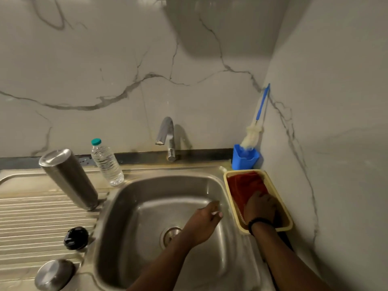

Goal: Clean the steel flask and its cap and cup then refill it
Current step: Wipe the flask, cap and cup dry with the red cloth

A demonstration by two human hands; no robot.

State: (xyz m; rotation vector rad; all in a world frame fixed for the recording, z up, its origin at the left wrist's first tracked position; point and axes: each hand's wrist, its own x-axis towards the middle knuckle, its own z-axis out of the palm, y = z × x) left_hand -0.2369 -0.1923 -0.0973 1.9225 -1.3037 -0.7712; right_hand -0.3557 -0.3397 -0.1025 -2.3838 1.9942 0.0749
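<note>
Flask point(69, 179) of steel, upside down on the ribbed drainboard point(31, 215) left of the sink point(134, 198), leaning in the wide-angle view. Black cap point(76, 237) nearer on the same ribs, beside the basin's left edge. Steel cup point(55, 275) nearest of all, mouth down, at the lower left corner. Clear water bottle point(106, 162) with teal lid, upright just behind and to the right of the flask, near the back wall. Tap point(167, 137) behind the basin, no water seen running. Left hand point(204, 222) out over the basin, fingers loosely extended toward the right wall of the sink, holding nothing. Right hand point(260, 206) down inside the yellow basket point(287, 215) on the worktop right of the sink, lying on the red cloth point(243, 185); fingers hidden behind the knuckles, so grip on the cloth could not be told. Black band round that wrist. Blue holder point(244, 157) behind the basket, with a blue-handled bottle brush point(255, 129) standing in it, tipped against the corner.
</note>
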